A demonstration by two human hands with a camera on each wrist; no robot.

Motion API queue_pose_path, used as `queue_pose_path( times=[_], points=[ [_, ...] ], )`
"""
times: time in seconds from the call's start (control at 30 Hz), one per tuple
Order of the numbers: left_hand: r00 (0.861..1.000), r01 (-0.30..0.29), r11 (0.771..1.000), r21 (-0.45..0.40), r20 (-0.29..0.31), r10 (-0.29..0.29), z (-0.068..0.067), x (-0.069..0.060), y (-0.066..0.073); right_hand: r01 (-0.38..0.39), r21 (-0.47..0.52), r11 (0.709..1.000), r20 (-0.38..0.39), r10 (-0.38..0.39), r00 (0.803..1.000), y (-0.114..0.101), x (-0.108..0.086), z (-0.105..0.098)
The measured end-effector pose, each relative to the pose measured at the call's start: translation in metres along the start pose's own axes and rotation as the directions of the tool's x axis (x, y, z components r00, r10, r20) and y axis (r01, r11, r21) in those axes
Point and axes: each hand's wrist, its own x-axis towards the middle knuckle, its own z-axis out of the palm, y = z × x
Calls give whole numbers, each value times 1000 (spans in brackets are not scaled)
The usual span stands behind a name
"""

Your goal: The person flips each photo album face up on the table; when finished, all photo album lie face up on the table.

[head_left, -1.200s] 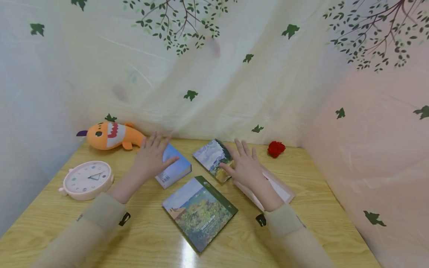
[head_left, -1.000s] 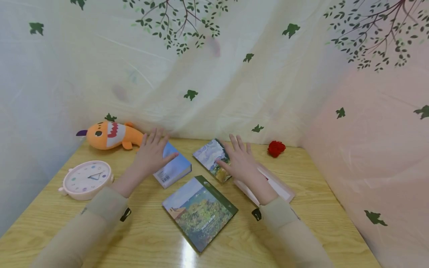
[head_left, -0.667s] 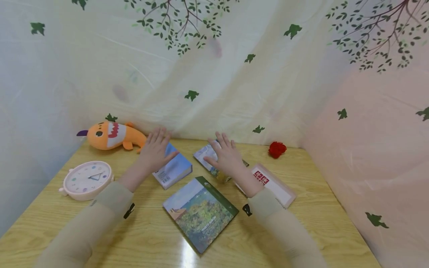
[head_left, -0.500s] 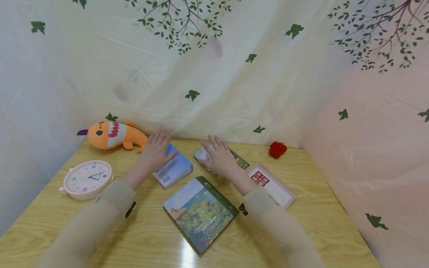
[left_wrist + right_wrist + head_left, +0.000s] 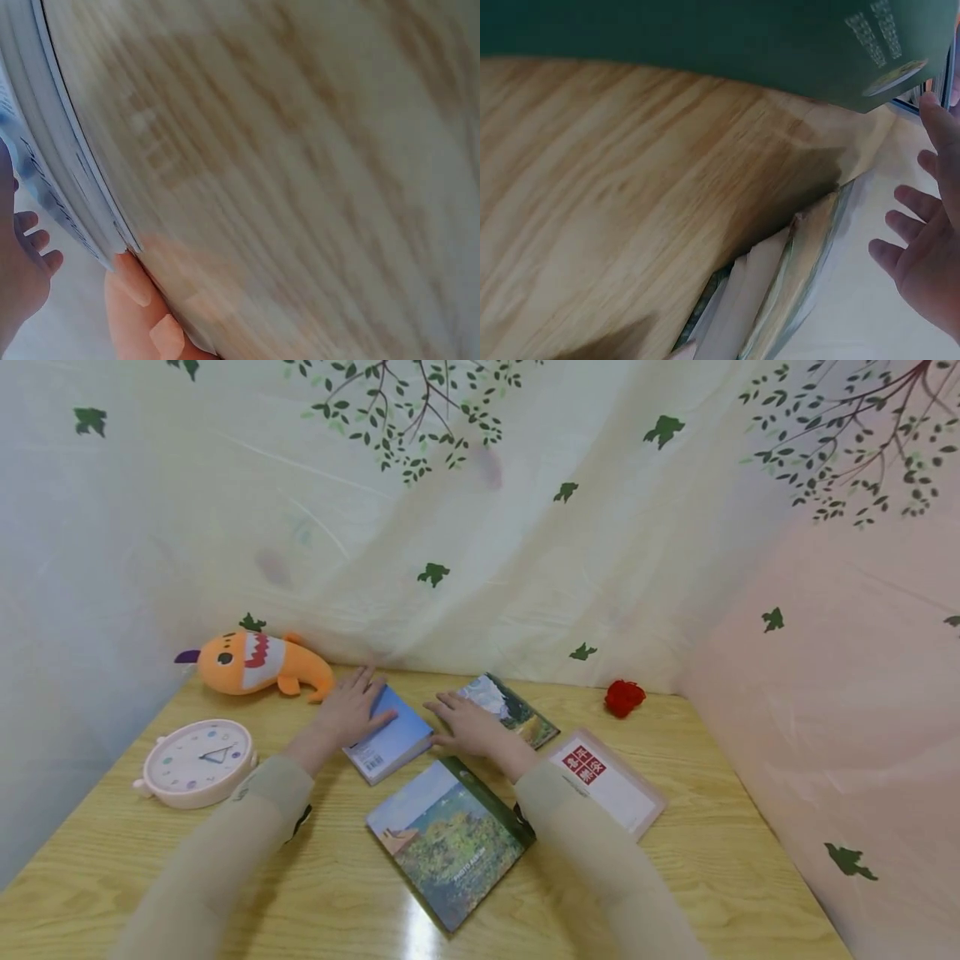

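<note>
Head view, and we have the left hand over the left part of the blue book, fingers out straight, thumb spread wide across the cover!

— And the right hand, we find it where?

Between that book and the painted book, covering the latter's near left side. Right wrist view shows us its fingers spread.

— Touching the blue book?

We can't tell, either hand! It lies flat on the table, just right of the orange toy.

— Round them, we've the album nearer, pink frame right, red flower far right, clock left!
</note>
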Motion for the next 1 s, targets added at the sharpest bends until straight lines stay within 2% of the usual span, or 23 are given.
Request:
queue_pose_path(
  times=[0.1,0.23,0.43,0.67,0.87,1.0],
  points=[
    [1000,-1,1000,-30,13,2,3,1,0,17,-8,1000,19,-17,1000,0,4,3],
    [999,-6,993,-120,37,11,5,3,0,25,4,1000,42,-25,999,-2,8,6],
    [998,-17,976,-216,50,28,8,8,-3,8,77,997,89,-15,996,-4,11,6],
    [999,-30,951,-307,22,39,0,11,-2,22,124,992,103,-35,994,-3,13,6],
    [998,-35,930,-366,35,52,-6,13,-1,58,158,986,87,-72,994,-2,10,5],
    [997,-4,908,-420,65,35,-11,16,-3,69,219,973,67,-86,994,-2,7,1]
  ],
)
